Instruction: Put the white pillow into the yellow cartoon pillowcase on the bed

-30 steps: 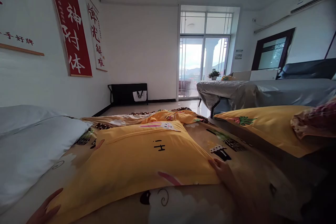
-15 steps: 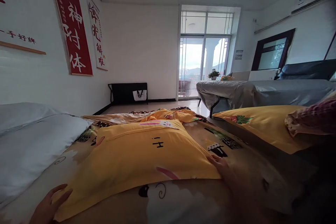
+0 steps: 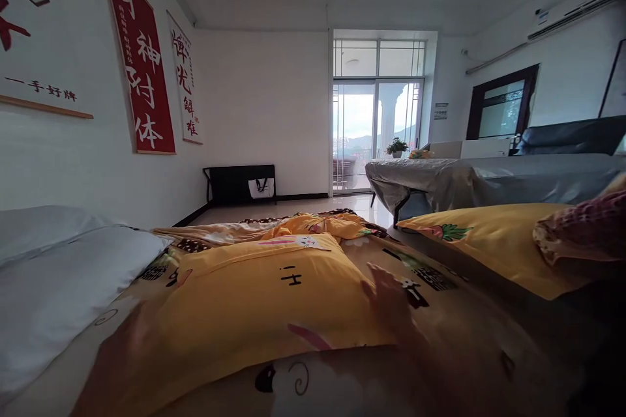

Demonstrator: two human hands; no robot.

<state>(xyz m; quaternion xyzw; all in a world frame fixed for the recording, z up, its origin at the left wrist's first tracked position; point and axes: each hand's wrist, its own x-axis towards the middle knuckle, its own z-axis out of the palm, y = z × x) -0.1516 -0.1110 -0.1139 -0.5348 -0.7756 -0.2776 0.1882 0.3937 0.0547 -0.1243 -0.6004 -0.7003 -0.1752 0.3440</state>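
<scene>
A pillow in a yellow pillowcase [image 3: 235,313], printed with "Hi" and a rabbit, lies flat on a patterned bed cover [image 3: 352,378]. At its right edge is my right hand [image 3: 391,296], fingers stretched out along the side and slightly blurred. My left hand [image 3: 115,361] is at the pillow's left edge, smeared by motion, so its fingers cannot be made out. Rumpled yellow cloth [image 3: 313,225] lies just beyond the pillow.
White pillows [image 3: 63,293] lie at the left. Another yellow pillow [image 3: 499,234] with a carrot print is at the right, with plaid fabric [image 3: 581,228] over its end. Behind stand a plastic-covered table [image 3: 430,179] and a folded black item [image 3: 227,184] by the wall.
My right hand has slid forward along the pillow's right edge. My left hand has moved up along the left side and blurred. The view has tilted up slightly.
</scene>
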